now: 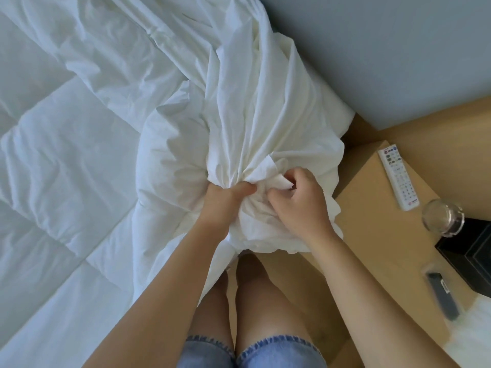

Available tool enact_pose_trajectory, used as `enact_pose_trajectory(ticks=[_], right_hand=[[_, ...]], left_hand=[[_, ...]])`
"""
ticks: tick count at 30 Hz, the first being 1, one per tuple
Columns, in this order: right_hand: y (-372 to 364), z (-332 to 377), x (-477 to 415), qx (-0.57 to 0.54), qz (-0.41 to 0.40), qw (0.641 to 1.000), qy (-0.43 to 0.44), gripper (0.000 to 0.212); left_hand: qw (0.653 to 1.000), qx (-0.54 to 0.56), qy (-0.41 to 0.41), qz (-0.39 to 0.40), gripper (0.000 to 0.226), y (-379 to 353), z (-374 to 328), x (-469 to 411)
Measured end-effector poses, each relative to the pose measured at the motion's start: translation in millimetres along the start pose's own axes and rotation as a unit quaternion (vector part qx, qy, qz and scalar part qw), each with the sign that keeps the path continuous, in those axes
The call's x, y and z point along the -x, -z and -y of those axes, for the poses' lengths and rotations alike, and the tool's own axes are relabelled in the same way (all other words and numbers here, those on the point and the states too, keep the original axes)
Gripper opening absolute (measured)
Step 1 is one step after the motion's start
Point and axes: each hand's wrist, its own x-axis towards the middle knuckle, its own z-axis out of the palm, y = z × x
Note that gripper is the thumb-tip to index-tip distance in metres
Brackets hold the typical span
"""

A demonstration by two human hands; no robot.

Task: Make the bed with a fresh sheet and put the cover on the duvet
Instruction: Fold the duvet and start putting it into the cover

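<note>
The left hand (225, 200) grips a tight bunch of the thin, creased white cover (239, 115) at the bed's near corner. The right hand (300, 203) pinches a small fold just beside it. The puffy quilted duvet (66, 155) spreads to the left. The tan wooden desk (372, 221) carries a white remote (398, 179), a clear glass (442, 216) and what may be a black box (473, 251).

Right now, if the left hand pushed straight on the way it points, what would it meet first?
The left hand grips the bunched cover, so it would push straight into that fabric. Beyond it lies more of the same mound. The grey panel looks farther off, though depth is unclear.
</note>
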Motion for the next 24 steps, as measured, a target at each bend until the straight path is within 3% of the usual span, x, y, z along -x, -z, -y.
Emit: enact_pose_trajectory(ticks=[2,5,10,12,15,17,19,22,24], right_hand=[[0,5,-2,-0.015,-0.04,0.999,0.007,0.025],[-6,10,-3,-0.009,-0.01,1.0,-0.005,0.034],[-8,9,-20,-0.026,0.098,0.992,-0.081,0.009],[-9,4,-32,0.002,0.158,0.983,-0.095,0.009],[-20,2,-44,0.052,0.178,0.976,-0.111,0.03],[-27,0,-48,0.09,0.161,0.974,-0.135,0.055],[-32,-2,-47,0.127,0.136,0.971,-0.153,0.065],[-33,-7,-45,0.12,0.141,0.967,-0.177,0.038],[-30,-6,-44,0.062,0.181,0.965,-0.181,0.033]], left_hand=[[0.999,-0.012,-0.011,-0.03,0.063,-6,1,2],[0.998,-0.035,-0.013,-0.056,0.057,-11,1,2],[0.996,-0.047,-0.021,-0.075,0.044,-11,2,2],[0.996,-0.043,-0.027,-0.076,0.042,-10,3,0],[0.994,-0.036,-0.034,-0.099,0.042,-7,4,-1],[0.992,-0.037,-0.041,-0.114,0.041,-9,4,-2],[0.99,-0.047,-0.04,-0.13,0.038,-13,3,-4],[0.987,-0.07,-0.032,-0.142,0.031,-20,3,-9],[0.987,-0.073,-0.022,-0.143,0.033,-21,3,-10]])
